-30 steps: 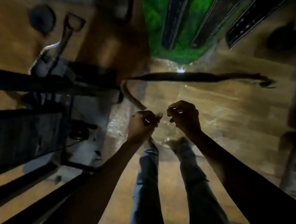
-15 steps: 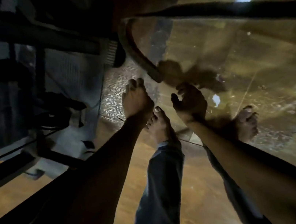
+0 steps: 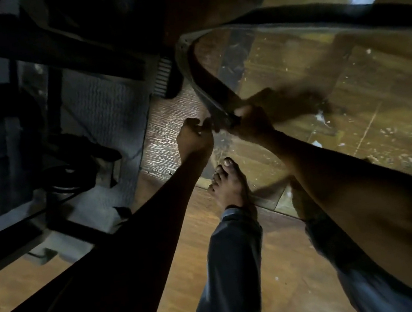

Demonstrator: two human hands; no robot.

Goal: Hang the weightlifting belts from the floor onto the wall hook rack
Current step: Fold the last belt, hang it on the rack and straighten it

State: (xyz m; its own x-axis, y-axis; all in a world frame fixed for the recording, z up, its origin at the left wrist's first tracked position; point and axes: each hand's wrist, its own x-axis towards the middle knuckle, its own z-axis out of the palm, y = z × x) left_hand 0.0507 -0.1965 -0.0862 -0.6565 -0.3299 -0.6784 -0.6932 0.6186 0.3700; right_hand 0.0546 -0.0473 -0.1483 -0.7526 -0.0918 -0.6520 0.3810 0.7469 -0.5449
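A long dark weightlifting belt (image 3: 204,81) lies on the wooden floor, curving from its near end up and then stretching away to the right edge. My right hand (image 3: 248,122) is shut on the belt's near end. My left hand (image 3: 193,139) sits just left of it with fingers curled at the same end; whether it grips the belt is too dark and blurred to tell. The wall hook rack is not in sight.
Dark gym machine frames (image 3: 55,52) and a grey mat (image 3: 101,110) fill the left side. My bare foot (image 3: 229,184) and jeans-clad legs stand on the wooden floor (image 3: 351,96) below my hands. Small white scraps litter the floor at right.
I have bent lower toward the floor. Both hands reached down to the belt's near end, and my right hand has closed on it.
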